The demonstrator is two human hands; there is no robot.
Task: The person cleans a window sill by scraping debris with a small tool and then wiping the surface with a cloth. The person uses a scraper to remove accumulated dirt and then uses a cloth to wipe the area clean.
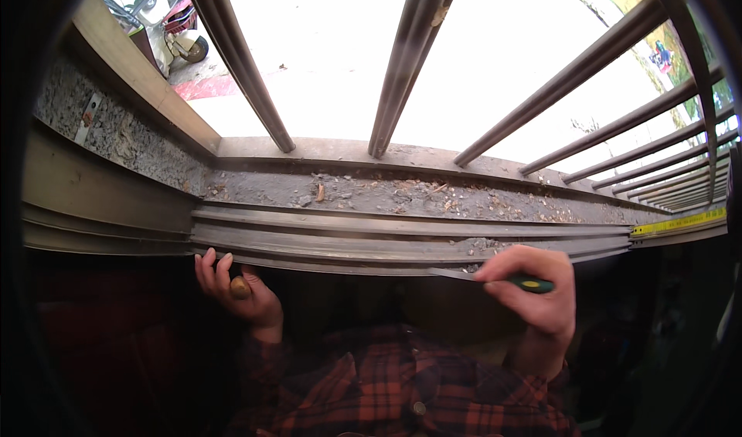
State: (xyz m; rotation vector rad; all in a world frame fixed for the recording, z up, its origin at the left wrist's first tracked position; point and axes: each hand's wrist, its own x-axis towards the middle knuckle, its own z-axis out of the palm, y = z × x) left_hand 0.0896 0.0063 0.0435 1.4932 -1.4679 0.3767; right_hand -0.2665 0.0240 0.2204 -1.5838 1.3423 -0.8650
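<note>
My right hand [536, 289] grips a screwdriver with a green and yellow handle [532, 284]. The tool's thin metal shaft points left, its end at the front groove of a metal sliding-window track [324, 248]. Grey debris [481, 246] lies in the track just above that hand. At the track's left end, my left hand [240, 298] has its fingertips against the front edge. A rounded wooden handle end [240, 287] sticks out of its curled fingers; the rest of that tool is hidden.
Beyond the track runs a rough sill [359, 196] strewn with grit and chips. Metal window bars [400, 60] rise behind it. A yellow tape measure blade [678, 224] lies along the frame at the right. Outside at upper left stands a scooter [188, 46].
</note>
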